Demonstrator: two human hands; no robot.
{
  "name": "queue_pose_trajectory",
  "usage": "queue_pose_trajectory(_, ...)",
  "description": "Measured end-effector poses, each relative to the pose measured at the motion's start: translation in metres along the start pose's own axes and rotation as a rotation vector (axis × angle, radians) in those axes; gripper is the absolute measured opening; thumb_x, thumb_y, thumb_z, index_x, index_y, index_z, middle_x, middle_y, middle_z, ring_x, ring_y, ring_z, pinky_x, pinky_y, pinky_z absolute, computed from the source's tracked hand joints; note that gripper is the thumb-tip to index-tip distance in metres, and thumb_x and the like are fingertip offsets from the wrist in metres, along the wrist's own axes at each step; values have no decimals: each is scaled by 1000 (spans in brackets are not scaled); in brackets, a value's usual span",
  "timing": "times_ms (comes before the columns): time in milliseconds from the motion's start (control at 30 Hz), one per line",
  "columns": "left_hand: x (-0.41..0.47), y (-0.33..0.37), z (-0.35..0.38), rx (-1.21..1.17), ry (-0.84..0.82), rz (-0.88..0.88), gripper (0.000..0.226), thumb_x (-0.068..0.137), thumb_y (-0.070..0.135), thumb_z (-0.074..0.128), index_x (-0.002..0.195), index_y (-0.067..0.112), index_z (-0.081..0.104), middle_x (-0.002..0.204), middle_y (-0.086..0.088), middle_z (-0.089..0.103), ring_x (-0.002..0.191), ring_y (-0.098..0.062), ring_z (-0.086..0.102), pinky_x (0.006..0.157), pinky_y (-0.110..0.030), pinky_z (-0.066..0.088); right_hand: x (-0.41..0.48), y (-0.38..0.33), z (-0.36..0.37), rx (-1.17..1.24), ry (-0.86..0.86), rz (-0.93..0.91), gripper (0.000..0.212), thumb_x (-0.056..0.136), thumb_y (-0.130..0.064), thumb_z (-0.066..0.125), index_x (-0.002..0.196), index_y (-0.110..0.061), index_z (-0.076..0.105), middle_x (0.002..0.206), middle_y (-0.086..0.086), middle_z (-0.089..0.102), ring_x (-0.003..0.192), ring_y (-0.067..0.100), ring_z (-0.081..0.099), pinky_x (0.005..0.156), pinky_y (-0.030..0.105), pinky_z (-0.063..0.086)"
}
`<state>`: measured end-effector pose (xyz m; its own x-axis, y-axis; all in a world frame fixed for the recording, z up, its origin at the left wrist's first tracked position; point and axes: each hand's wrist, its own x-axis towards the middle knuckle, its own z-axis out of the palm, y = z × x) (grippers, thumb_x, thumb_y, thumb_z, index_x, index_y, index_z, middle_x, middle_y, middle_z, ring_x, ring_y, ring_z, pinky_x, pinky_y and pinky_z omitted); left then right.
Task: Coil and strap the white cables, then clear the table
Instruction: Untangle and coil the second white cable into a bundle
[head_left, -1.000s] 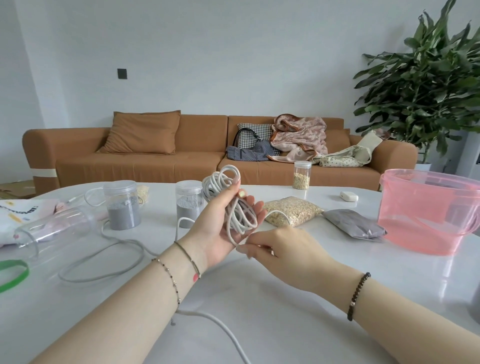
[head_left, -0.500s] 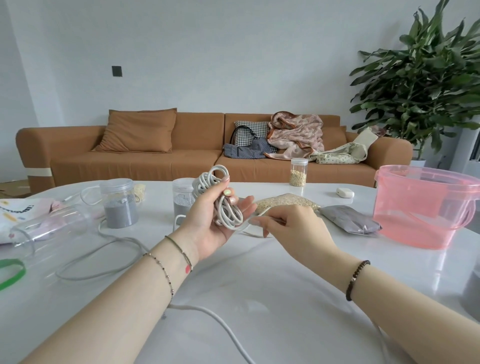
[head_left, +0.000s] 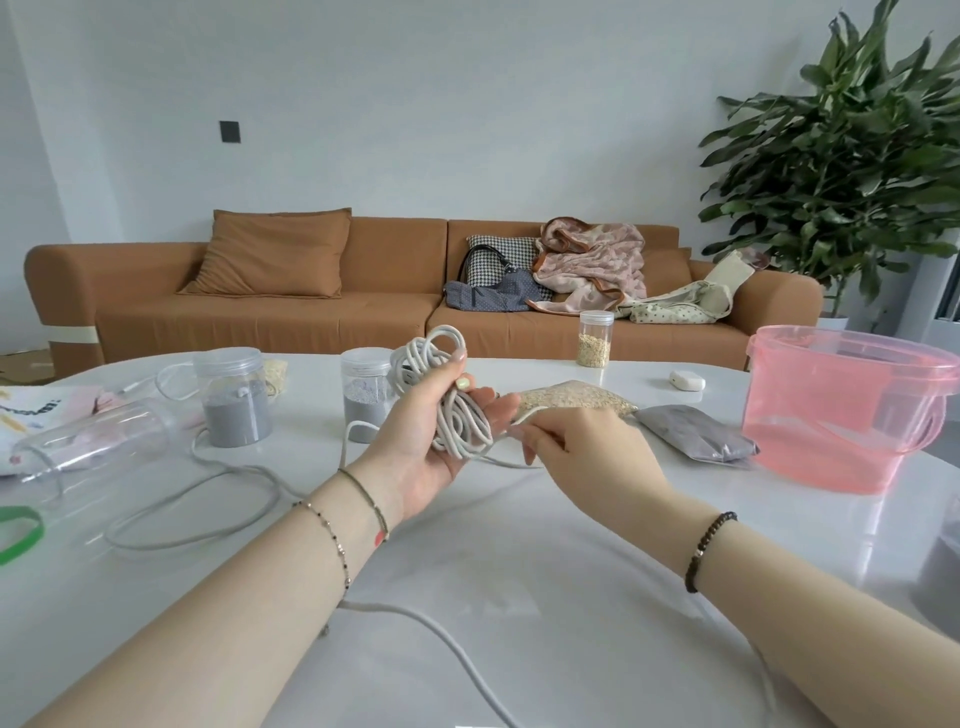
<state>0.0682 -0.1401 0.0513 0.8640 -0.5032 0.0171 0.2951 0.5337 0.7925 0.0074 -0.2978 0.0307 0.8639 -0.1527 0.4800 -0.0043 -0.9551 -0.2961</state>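
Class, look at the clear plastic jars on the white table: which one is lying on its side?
The empty clear plastic jar at the far left lies on its side; the two jars of grey granules and the jar of oats stand upright.

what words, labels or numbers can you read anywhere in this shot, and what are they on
Nothing can be read for certain.
Printed bag or sheet at the table's left edge: dark lettering, blurred and cut off by the frame, not legible.
Jars, pouches, pink bucket, small white case: no label or text visible.
White cable coil in the left hand: no markings visible.
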Motion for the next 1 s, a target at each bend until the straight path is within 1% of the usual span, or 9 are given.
queue_pose_trajectory(133,3,-7,-1,141,5,-11,29,97,32,61,74,16,54,85,-7,69,99,-23,72,101,-51,52,2,3,-3,44,102,-11,32,99,-41,49,75,-25,64,60,-9,51,63,11,47,60,32,38)
queue_pose_trajectory(200,3,-8,-2,185,14,-33,25,95,32,65,83,12,59,92,-8,67,107,-24,70,94,-56,54,2,2,-3,45,151,-37,29,98,-40,50,77,-26,63,68,-8,56,68,13,48,62,33,40)
queue_pose_trajectory(267,4,-9,-2,194,11,-66,24,94,29,66,98,5,62,97,-12,66,110,-30,69,86,-55,58,1,1,-2,13,184,-57,25,97,-42,51,80,-27,63,73,-8,60,73,16,52,60,32,40)
queue_pose_trajectory(433,1,-14,1,412,-17,-116,20,96,26,64,103,8,62,88,-9,71,81,-25,75,66,-32,62,2,2,-9,-51,231,-33,34,85,-57,63,79,-24,60,72,-8,65,74,17,57,60,30,41)
queue_pose_trajectory(533,2,-18,0,494,-9,-128,17,97,24,62,107,12,65,92,-5,73,74,-15,73,64,-29,56,5,5,-13,-47,187,11,37,79,-58,67,76,-23,56,70,-8,64,73,19,58,58,30,36)
queue_pose_trajectory(700,6,-18,-3,500,36,-66,27,97,22,61,117,5,66,96,-11,75,62,-12,58,65,-30,50,7,10,-12,-47,136,-92,17,94,-46,57,91,-29,60,89,-11,68,77,17,54,60,32,35)
queue_pose_trajectory(800,9,-14,-6,411,77,-35,20,96,20,64,111,8,67,79,-9,73,59,-14,57,63,-30,52,9,13,-11,-84,130,-96,19,100,-42,49,92,-27,58,90,-9,66,78,21,53,60,34,34)
queue_pose_trajectory(900,10,-11,-7,345,113,5,9,95,16,63,96,9,68,66,-4,62,55,-15,54,58,-27,54,13,22,-10,-44,129,-36,23,100,-42,48,90,-24,58,81,-5,66,76,25,58,59,34,39)
queue_pose_trajectory(1000,12,-9,-10,319,171,38,14,95,16,60,81,15,59,60,1,52,51,-13,47,58,-25,48,13,22,-13,76,100,-71,19,94,-48,58,89,-30,59,77,-10,63,67,13,55,58,31,41)
